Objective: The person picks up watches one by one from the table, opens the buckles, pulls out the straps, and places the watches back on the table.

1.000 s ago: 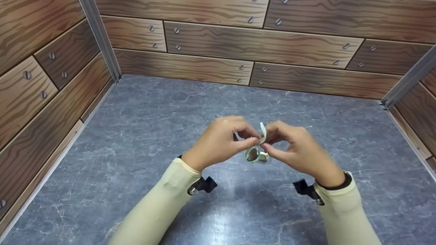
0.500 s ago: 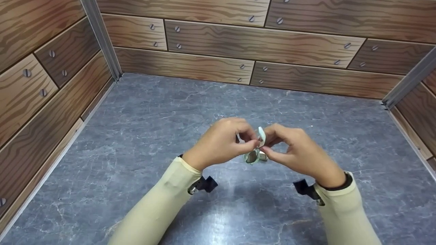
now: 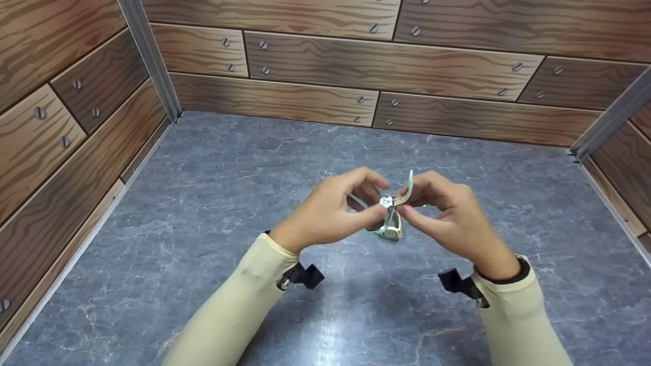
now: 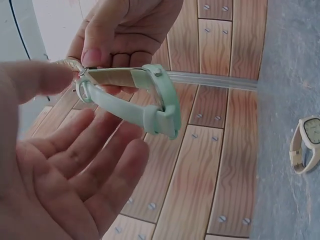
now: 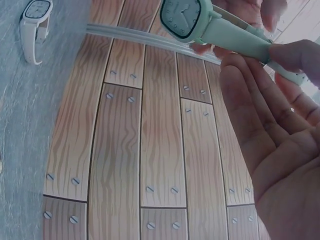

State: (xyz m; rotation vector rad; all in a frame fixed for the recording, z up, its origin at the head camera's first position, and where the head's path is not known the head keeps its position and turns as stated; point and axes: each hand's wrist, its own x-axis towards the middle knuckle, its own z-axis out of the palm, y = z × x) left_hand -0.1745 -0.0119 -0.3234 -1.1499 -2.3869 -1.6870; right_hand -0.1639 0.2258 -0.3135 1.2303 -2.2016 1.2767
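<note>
A mint-green wristwatch [image 3: 410,184] is held up between both hands. My right hand [image 3: 450,213] pinches its strap between thumb and fingers by the buckle, and the strap's free end points upward. My left hand [image 3: 338,208] has its thumb tip at the buckle, with the fingers bent loosely around the watch. In the left wrist view the green strap [image 4: 122,109] forms a closed loop, with the left fingers spread below it. The right wrist view shows the round-cornered dial [image 5: 182,17] facing that camera; the head view hides most of it behind the left thumb.
A cream wristwatch [image 3: 391,234] lies on the grey marbled table [image 3: 244,203] below the hands; its dial faces up in the right wrist view. Wood-patterned walls [image 3: 315,61] enclose the back and sides.
The right hand has shifted slightly right and up, and the strap's free end stands taller. The left fingers have spread a little, and the watch case has turned behind the left thumb.
</note>
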